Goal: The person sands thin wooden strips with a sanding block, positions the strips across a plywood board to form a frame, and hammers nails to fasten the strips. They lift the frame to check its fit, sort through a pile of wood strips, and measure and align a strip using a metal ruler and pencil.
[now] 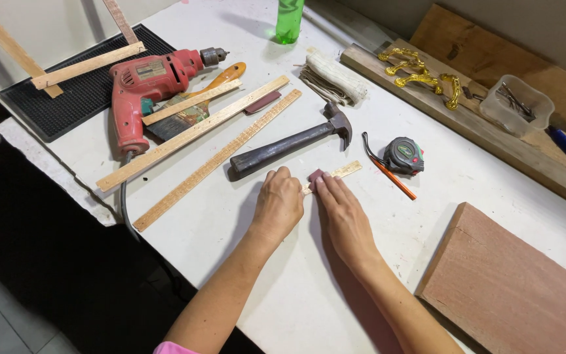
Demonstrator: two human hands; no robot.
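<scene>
The short wooden strip (335, 174) lies flat on the white table (283, 288) below the hammer (289, 147), my left hand (278, 203) clenched pinning its near end, my right hand (342, 213) pressing what I take for a maroon sanding scrap (316, 176), which may skid and scrape fingertips.

Workshop: drill (149, 88), hammer (289, 145), wood strips (194, 131)

The left hand (278, 204) covers the near end of the short wood strip (339, 172), and the fingertips of the right hand (342, 213) hide most of the small reddish piece (315, 176), possibly sandpaper. Right of the hands, the reddish board (512, 282) runs off the lower edge. Far beyond them, the green bottle (289, 19) is cropped at top. Contents of the clear tub (515, 105) are too small to identify.
</scene>
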